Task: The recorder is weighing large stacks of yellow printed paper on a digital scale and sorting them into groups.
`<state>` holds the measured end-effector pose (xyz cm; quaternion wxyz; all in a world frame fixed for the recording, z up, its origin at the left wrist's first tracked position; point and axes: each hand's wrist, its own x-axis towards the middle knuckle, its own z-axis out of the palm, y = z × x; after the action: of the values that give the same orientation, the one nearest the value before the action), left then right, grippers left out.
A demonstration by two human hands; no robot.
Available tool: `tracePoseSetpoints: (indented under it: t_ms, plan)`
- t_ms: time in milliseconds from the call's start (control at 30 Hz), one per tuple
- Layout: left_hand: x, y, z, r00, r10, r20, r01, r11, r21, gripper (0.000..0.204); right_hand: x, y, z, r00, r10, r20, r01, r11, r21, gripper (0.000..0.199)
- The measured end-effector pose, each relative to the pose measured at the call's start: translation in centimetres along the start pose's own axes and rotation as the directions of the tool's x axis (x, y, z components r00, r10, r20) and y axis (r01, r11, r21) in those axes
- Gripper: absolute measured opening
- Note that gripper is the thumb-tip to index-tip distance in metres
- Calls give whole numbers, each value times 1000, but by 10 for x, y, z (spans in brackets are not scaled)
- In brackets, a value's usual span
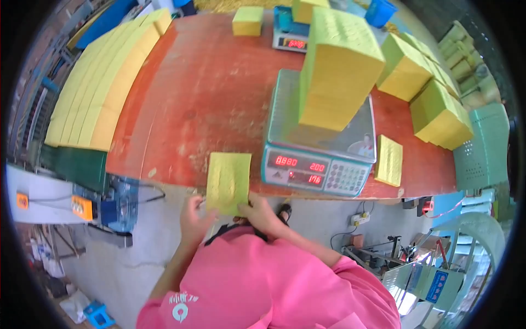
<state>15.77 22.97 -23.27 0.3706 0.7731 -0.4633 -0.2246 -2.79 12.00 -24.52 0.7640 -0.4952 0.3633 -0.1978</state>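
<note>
A yellow sheet or thin stack of paper (228,183) with an embossed pattern lies at the table's near edge, its lower end reaching past the edge. My right hand (262,215) pinches its lower right corner, thumb on top. Close by the lower left corner is my left hand (196,222), slightly blurred, with thumb and fingers apart. To the right, a digital scale (319,171) with lit red figures carries a tall block of yellow paper (337,82). A thin yellow stack (389,160) lies right of the scale.
The red table (219,82) holds a long row of yellow paper blocks (107,82) at left and several blocks (438,104) at right. A second scale (289,42) and a small yellow block (247,22) are at the back. A green perforated chair back (482,145) stands right.
</note>
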Motion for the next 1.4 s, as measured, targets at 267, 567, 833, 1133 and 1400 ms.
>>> tracePoseSetpoints:
  t_ms: [267,567,833,1133,1400]
  plan:
    - [31,64,-25,922,-230,312,386,617,-685,22,-24,-90,-18,989,-43,145,62,989,-132,32]
    - [190,308,-48,926,310,216,-69,700,-711,26,-53,-333,-101,632,-742,-224,537,628,-563,36]
    - [293,356,2,838,271,474,-11,877,-481,21,-10,-380,-181,597,-736,-320,451,637,-625,38]
    - [285,343,16,843,303,445,-81,889,-451,25,-3,-363,-200,553,-780,-292,389,552,-738,30]
    - [276,344,20,858,345,380,-181,896,-405,26,-6,-354,-200,495,-821,-284,319,475,-820,29]
